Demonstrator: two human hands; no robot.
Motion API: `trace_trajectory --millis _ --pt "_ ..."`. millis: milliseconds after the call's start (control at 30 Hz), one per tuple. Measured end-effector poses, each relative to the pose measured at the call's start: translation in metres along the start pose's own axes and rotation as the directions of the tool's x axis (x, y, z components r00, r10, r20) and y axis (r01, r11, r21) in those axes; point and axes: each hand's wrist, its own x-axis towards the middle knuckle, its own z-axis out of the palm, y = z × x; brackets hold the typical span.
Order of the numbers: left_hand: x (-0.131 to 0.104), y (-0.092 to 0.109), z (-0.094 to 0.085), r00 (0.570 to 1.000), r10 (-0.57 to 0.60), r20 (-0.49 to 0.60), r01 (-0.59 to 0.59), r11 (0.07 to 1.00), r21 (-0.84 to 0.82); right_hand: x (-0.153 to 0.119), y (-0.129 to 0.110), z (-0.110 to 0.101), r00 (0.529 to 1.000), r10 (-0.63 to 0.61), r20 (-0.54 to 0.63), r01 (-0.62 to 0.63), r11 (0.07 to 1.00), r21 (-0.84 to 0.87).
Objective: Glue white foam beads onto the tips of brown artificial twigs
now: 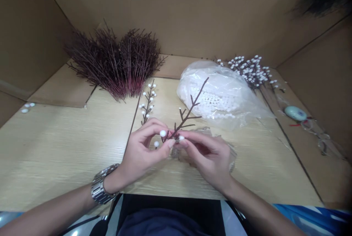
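Note:
My left hand pinches a brown artificial twig near its lower part, thumb and fingers closed. The twig slants up to the right, and its upper side shoots look mostly bare. Two white balls sit on its lower shoots by my left thumb. My right hand holds a small white ball between thumb and forefinger, right against a side shoot of the twig. Whether that ball is on the shoot's tip, I cannot tell. Behind my left hand lies another twig with white balls on it.
A big bundle of bare dark twigs lies back left. A clear plastic bag of white balls lies behind my hands, with twigs bearing white balls beyond it. A pale green oval object and glasses lie right. Cardboard walls surround the table.

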Motion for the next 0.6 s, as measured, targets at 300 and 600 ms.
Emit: trace_trajectory --millis 300,600 --pt "-0.0004 -0.0029 -0.0013 0.999 -0.027 0.017 0.028 0.999 -0.025 0.0016 0.0 0.0008 1.0 -0.003 -0.001 0.003 1.0 -0.015" --pt "0.0002 -0.0052 -0.0006 0.999 -0.052 0.006 0.053 0.998 -0.036 0.0013 0.0007 -0.0006 1.0 -0.016 0.008 0.016 0.999 -0.037"
